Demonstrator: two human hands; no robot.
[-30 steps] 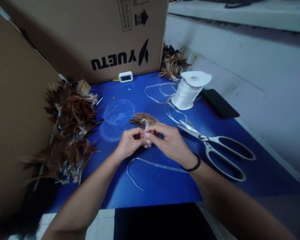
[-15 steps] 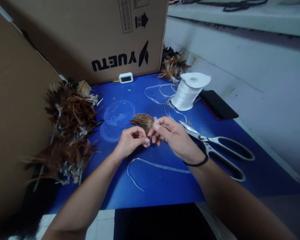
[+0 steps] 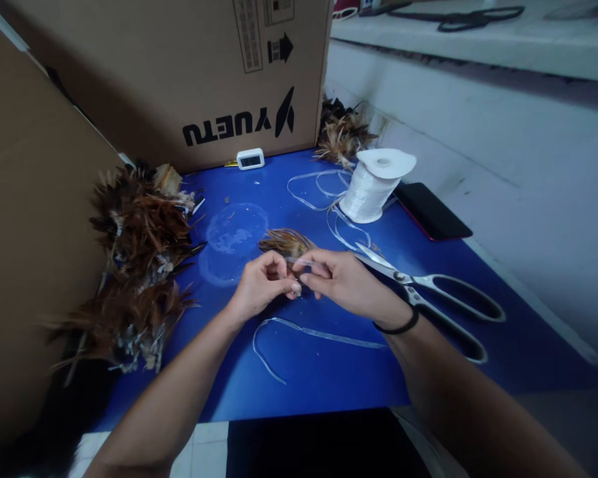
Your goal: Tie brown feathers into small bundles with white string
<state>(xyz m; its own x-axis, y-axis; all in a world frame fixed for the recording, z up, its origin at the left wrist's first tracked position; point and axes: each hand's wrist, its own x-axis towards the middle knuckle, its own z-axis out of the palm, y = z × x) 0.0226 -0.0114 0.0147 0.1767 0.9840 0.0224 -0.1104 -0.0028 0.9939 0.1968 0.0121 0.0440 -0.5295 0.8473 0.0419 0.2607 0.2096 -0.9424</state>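
A small bundle of brown feathers (image 3: 285, 242) lies just above both hands at the middle of the blue table (image 3: 303, 372). My left hand (image 3: 262, 285) pinches the bundle's lower end with curled fingers. My right hand (image 3: 346, 282) meets it from the right, its fingers closed on a thin clear strip that runs across the bundle. A loose length of the same clear strip (image 3: 299, 332) curls on the table below my wrists. A black band circles my right wrist.
Large scissors (image 3: 428, 295) lie right of my right hand. A white spool of strip (image 3: 371, 186) stands behind, with a dark phone (image 3: 431, 210) beside it. Feather piles (image 3: 139, 259) fill the left side. A cardboard box (image 3: 199, 73) and small white timer (image 3: 250, 159) stand at the back.
My right hand swung from over the bundle's stem up to the right and then lowered, pulling the clear strip across the feathers. My left hand kept its pinch in place.
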